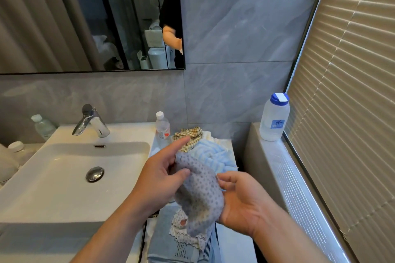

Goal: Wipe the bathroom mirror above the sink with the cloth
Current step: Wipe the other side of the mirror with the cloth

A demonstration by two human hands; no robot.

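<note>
While standing beside the white ceramic sink (64, 177), gripping the grey dotted cloth (198, 190) between left hand (158, 179) and right hand (245, 200), bunching it, probably for wiping the black-framed mirror (85, 17) above.

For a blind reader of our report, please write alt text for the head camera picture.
Both hands, left hand and right hand, hold a grey dotted cloth over a pile of folded cloths beside a white sink. The mirror hangs above, untouched.
</note>
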